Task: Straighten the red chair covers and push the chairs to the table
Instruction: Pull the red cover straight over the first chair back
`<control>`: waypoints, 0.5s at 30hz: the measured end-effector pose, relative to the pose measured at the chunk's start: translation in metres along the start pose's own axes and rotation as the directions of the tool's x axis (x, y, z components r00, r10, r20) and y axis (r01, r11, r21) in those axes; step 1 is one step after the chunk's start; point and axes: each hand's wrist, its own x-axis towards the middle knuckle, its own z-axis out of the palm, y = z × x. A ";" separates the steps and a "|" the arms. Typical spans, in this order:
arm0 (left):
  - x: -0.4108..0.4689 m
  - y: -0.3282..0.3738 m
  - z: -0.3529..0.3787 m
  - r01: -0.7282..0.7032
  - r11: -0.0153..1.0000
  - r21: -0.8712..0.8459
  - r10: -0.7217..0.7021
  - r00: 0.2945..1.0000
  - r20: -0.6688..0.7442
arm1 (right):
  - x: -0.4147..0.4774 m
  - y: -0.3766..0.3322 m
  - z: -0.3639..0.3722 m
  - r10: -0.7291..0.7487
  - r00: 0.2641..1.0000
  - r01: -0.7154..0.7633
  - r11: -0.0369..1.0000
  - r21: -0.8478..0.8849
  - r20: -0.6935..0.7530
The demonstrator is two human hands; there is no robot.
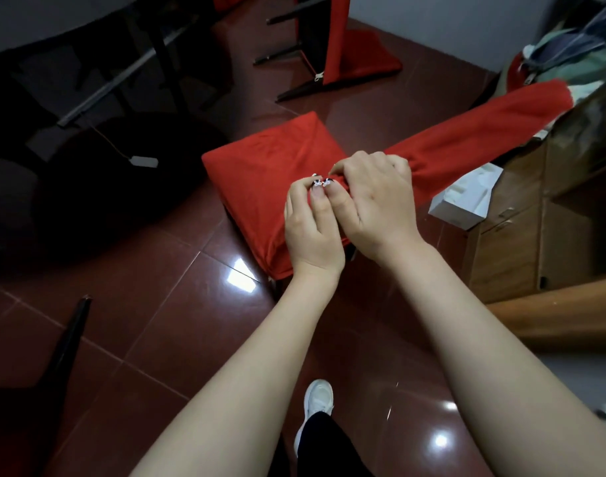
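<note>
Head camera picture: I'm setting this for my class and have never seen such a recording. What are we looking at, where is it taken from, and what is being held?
There is no machine here. A person wears one wide-angle camera on the head, looking forward and down, so you see their own two arms reaching out. The left hand and right hand meet over a chair wearing a red chair cover. The grip of each hand pinches a fold of that fabric where the seat meets the backrest. The chair stands on a shiny dark red tiled floor, apart from the table at the upper left. A second red-covered chair shows further back. To the right are a white box and a cardboard box. The person's white shoe shows at the bottom.
</note>
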 end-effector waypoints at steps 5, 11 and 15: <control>0.000 -0.001 -0.005 -0.053 0.997 0.058 0.051 0.998 0.047 | 0.000 0.000 -0.001 0.000 1.000 0.001 1.000 -0.031 0.031; -0.001 0.006 -0.013 -0.039 0.993 0.112 0.022 0.988 0.150 | -0.002 -0.002 -0.007 0.056 0.996 -0.056 0.998 0.000 0.066; 0.008 0.006 -0.024 -0.024 0.978 0.206 -0.027 0.971 0.239 | -0.001 -0.004 -0.011 0.085 0.989 -0.095 0.992 0.078 0.124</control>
